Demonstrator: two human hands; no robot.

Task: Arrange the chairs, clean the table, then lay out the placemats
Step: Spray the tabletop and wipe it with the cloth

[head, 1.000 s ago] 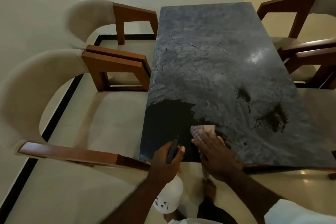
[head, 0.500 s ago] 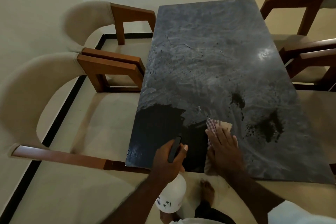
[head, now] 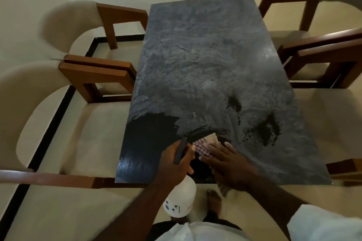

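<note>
Right hand (head: 228, 164) flat on checked cloth (head: 203, 147) on dusty dark desk (head: 205, 60), fingers straight, left hand (head: 174, 162) gripping white spray bottle (head: 181, 200)

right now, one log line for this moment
phase: wipe | left hand: grips spray bottle | right hand: presses cloth | table: mostly dusty

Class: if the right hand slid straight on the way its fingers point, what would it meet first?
Beyond the cloth under the right hand, only dusty table top lies ahead; the way looks free as far as its left edge, though depth is unclear.
</note>
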